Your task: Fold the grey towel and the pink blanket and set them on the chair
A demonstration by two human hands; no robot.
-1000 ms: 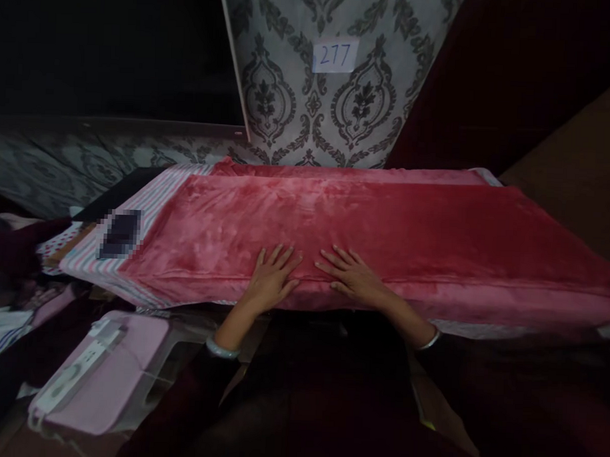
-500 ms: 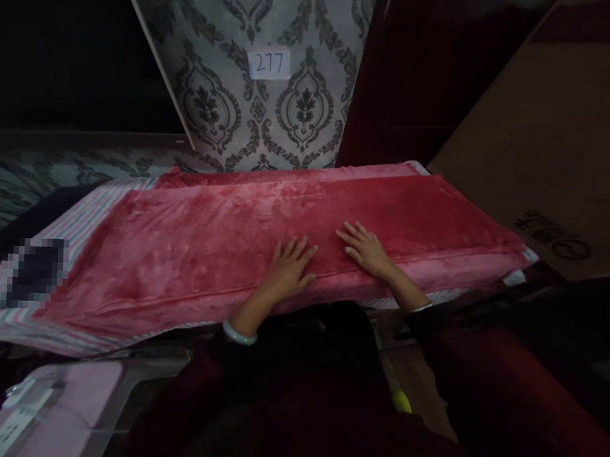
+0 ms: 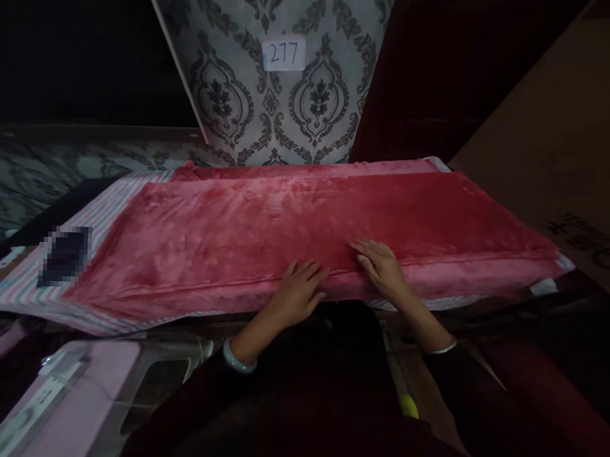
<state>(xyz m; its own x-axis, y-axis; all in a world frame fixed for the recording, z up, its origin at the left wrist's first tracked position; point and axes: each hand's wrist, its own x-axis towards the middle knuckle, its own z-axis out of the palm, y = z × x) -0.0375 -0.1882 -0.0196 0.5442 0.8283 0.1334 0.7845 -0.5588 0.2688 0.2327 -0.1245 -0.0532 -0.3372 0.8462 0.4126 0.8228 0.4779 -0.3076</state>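
Blanket (image 3: 265, 227), left hand (image 3: 297, 291) and right hand (image 3: 381, 264) met along the near edge, fingers loosely extended and grasping nothing, in what seemed a smoothing step whose next stroke would call for flat palms, the blanket lying over a striped sheet (image 3: 99, 207).

1. Table (image 3: 2, 278): long, top almost wholly covered.
2. Striped cloth (image 3: 108, 205) laid over it, showing mostly at left end, with slivers along near edge.
3. Red blanket (image 3: 265, 227) spread lengthwise on cloth.
4. Dark item (image 3: 66, 255) on cloth, left of blanket; pixelated, identity unclear.
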